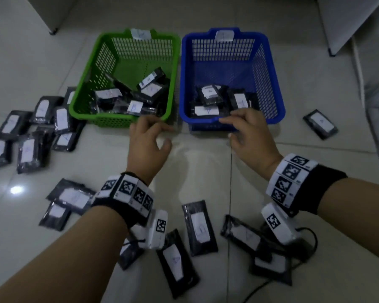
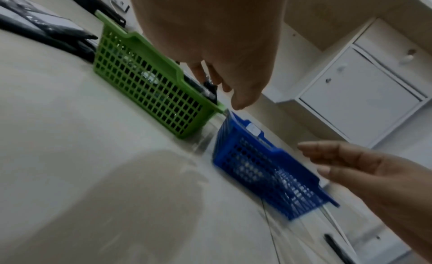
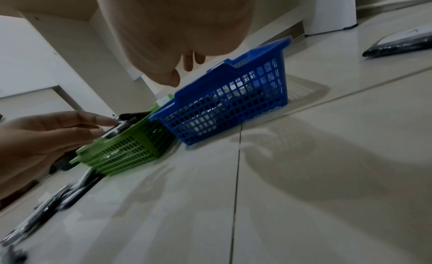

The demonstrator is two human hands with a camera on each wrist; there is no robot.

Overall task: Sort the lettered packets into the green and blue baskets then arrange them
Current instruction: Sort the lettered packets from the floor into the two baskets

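Note:
The green basket [image 1: 79,101] and the blue basket [image 1: 269,84] stand side by side on the tiled floor, each with a paper label on its far rim. Black packets with white lettered labels lie jumbled in the green one [image 1: 131,99] and in the blue one [image 1: 210,95]. My left hand [image 1: 169,135] hovers at the green basket's near right corner, fingers relaxed and holding nothing. My right hand [image 1: 225,127] hangs over the blue basket's near rim, fingers loosely stretched, also holding nothing. In the wrist views the left hand [image 2: 219,90] and the right hand [image 3: 182,70] show bare fingers above the baskets.
Loose packets lie in a heap left of the green basket [image 1: 31,132], several near my forearms [image 1: 197,226], and one alone right of the blue basket [image 1: 319,123]. White cabinets [image 1: 348,22] stand behind and to the right. A black cable [image 1: 311,237] loops by my right wrist.

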